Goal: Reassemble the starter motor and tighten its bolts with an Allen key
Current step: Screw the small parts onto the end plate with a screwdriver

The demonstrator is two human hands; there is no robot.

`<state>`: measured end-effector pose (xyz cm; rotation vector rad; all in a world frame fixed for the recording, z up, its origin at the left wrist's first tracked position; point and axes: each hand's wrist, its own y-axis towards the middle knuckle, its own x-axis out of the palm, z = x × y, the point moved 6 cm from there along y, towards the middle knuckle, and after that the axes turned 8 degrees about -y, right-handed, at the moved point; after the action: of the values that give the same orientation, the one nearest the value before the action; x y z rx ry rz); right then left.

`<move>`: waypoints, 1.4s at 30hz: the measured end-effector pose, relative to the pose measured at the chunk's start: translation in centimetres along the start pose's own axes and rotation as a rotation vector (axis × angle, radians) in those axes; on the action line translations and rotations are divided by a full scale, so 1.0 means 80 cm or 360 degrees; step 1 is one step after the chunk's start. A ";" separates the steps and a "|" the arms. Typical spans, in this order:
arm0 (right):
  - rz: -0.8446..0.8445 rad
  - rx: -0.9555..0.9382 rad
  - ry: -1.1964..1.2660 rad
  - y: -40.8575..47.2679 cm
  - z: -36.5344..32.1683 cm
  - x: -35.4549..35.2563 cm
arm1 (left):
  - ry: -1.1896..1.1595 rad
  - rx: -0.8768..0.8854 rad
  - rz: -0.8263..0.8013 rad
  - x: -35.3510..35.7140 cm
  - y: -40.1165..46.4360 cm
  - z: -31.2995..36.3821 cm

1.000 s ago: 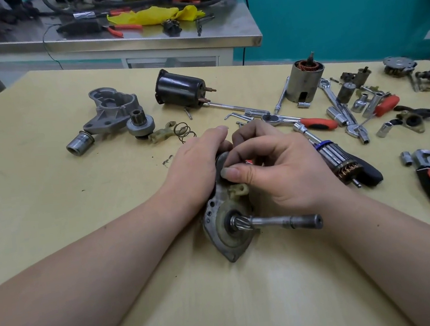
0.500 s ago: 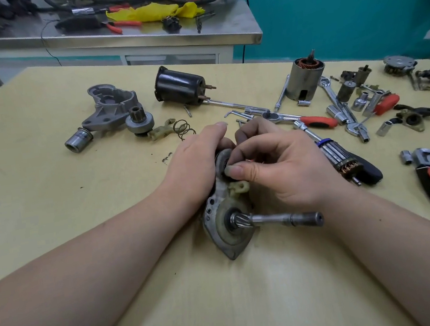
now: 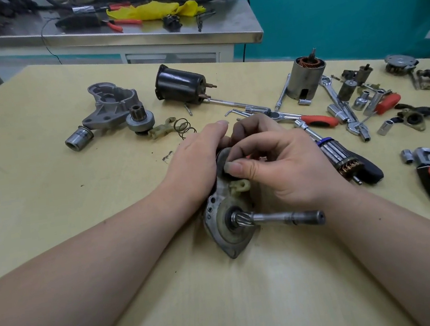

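At frame centre the left hand (image 3: 195, 165) cups the starter housing (image 3: 225, 215) while the right hand (image 3: 284, 165), fingers curled, pinches its dark round part (image 3: 223, 159); best seat it squarely, housing steadied.

No legible text, label, brand, number or sign is found on any part, tool or surface anywhere in the frame, from edge to edge.

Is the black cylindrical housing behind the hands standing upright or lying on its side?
Lying on its side. The black housing rests lengthwise on the table, its terminals pointing sideways.
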<state>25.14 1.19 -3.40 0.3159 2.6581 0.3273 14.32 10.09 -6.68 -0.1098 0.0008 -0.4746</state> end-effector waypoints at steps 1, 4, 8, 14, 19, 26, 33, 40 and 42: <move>-0.0010 -0.0003 -0.0001 0.000 0.000 0.000 | -0.0012 -0.0014 -0.0002 0.000 0.000 -0.001; -0.0025 -0.0007 -0.0006 0.000 0.001 0.000 | -0.0021 -0.0023 -0.0010 0.000 0.001 -0.002; 0.0009 -0.0013 -0.0011 0.000 0.003 0.000 | 0.0021 0.0012 -0.0028 0.000 0.002 -0.001; 0.0042 0.0014 0.0050 0.002 0.010 -0.001 | -0.0014 0.0002 -0.0048 0.002 -0.001 0.001; 0.0049 0.0006 0.0018 0.001 0.011 -0.003 | -0.0030 0.0017 -0.0087 0.003 0.000 0.000; 0.0055 -0.0020 0.0049 0.000 0.007 0.000 | 0.0017 0.0025 -0.0096 0.001 0.002 -0.004; 0.0060 -0.0009 0.0027 0.000 0.007 -0.001 | -0.0016 0.0027 -0.0140 0.004 0.005 -0.004; 0.0029 -0.0017 -0.0015 -0.002 0.008 -0.001 | 0.0012 -0.0004 -0.0182 0.004 0.006 -0.007; 0.0048 -0.0001 0.0007 -0.002 0.009 -0.002 | 0.0046 0.0004 -0.0142 0.002 0.006 -0.007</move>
<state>25.56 1.14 -4.03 0.3553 2.6599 0.3389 14.68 10.33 -7.29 -0.1006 0.0239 -0.5652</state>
